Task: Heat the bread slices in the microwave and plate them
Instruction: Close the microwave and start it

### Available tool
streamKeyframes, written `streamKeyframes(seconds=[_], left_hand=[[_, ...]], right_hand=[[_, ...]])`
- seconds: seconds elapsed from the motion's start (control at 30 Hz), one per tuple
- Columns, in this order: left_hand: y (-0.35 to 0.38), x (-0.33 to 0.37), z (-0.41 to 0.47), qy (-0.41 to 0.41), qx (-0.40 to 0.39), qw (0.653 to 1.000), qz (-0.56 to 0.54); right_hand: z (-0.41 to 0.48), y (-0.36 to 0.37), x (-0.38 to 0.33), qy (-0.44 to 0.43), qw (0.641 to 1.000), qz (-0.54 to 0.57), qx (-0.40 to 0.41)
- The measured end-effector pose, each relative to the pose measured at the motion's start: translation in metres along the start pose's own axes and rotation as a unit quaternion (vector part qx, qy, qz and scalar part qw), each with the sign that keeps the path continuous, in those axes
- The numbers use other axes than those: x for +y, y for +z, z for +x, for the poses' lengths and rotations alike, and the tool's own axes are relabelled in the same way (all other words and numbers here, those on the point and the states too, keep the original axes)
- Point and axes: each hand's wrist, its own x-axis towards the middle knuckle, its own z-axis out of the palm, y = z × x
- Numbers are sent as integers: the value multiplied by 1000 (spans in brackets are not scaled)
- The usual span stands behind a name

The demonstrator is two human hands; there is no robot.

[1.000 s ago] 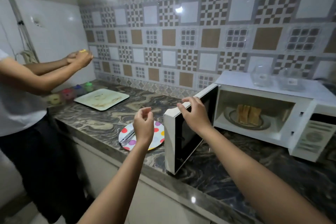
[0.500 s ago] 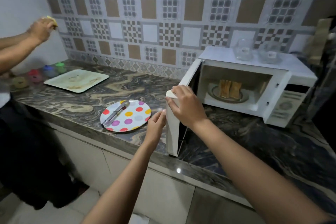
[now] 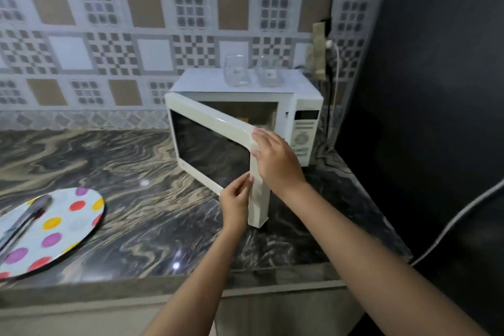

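- Head view: both hands meet at the free edge of the microwave door (image 3: pixel 212 150), which stands partway shut. This looks like a push to close it for heating.
- The right hand (image 3: pixel 275 161) lies flat-fingered on the door's upper corner. The left hand (image 3: pixel 236 199), just below, touches the edge with its fingertips.
- The bread slices are unseen, presumably inside the microwave (image 3: pixel 245 82) beyond the hands.
- Well left of the hands, a polka-dot plate (image 3: pixel 68 226) on the tabletop (image 3: pixel 136 172) holds only tongs (image 3: pixel 24 221), likely waiting for plating.
- Two clear containers (image 3: pixel 236 73) sit atop the microwave; their contents cannot be told.
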Motion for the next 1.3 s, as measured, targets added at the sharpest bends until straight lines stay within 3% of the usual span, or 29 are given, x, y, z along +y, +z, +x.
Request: streamKeyframes(seconds=[0.4, 0.7, 0.83, 1.03, 1.3], left_hand=[[95, -24, 96, 32, -52, 991, 119], [136, -35, 145, 58, -30, 982, 179], [141, -39, 156, 73, -30, 980, 184], [147, -46, 170, 73, -32, 979, 186], [150, -53, 168, 106, -47, 963, 242]], right_hand=[[69, 7, 113, 59, 993, 47, -88], [111, 15, 176, 3, 986, 106, -130], [123, 17, 197, -58, 989, 25, -131], [129, 31, 230, 13, 986, -111, -127], [131, 44, 234, -3, 990, -136, -45]])
